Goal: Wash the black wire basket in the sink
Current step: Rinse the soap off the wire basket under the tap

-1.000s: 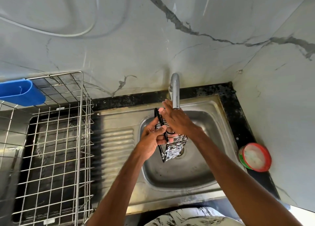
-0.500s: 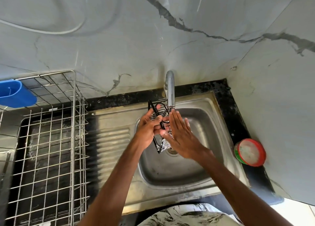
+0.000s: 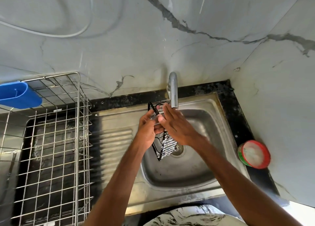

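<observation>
1. Lifted toward the spout since a second ago, the black wire basket now stands steeper; the right hand has slid from its top to its right side, and half a second ago it already lay much as now
2. Far left, a blue plastic holder hangs on the wire dish rack, well apart from the washing; the rack is probably where rinsed things drain
3. Next comes the left hand, fingers curled round the basket's left frame; it holds the basket on end, likely so that runoff falls into the bowl
4. Between both hands the basket hangs in the air over the sink, its lower corner near the drain; its lower wires show white, either suds or glinting water
5. Against the basket's right face the right hand lies flat, fingers straight and together, gripping nothing; I judge it is rubbing the wires
6. Just above, the faucet points at the basket's top; whether water runs I cannot tell
7. Far right, a red-rimmed tub of something white sits on the black counter, within reach; possibly soap
</observation>
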